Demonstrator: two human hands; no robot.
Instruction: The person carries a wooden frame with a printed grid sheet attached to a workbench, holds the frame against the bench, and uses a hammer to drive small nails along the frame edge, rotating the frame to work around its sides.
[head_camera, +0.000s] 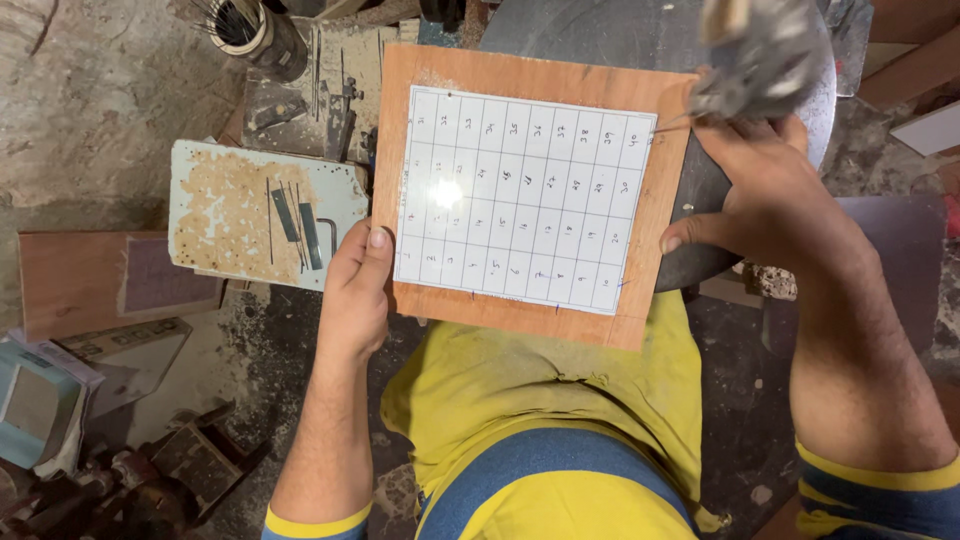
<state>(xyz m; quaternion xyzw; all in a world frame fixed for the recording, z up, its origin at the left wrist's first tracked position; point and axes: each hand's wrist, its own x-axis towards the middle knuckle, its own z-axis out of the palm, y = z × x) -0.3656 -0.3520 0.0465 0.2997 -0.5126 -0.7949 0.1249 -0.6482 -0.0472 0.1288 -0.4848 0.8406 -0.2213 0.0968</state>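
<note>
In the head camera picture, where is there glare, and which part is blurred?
Head view: a white glare spot sits on the gridded sheet left of its middle, on the wooden board; the metal object above the right hand is blurred; the left hand looks sharp.

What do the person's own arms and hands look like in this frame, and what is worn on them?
Both hands, left hand and right hand, are bare: no gloves, rings or watch visible. The forearms are uncovered and hairy. Sleeves end near the elbows, yellow with dark blue bands, matching the yellow and blue shirt.
</note>
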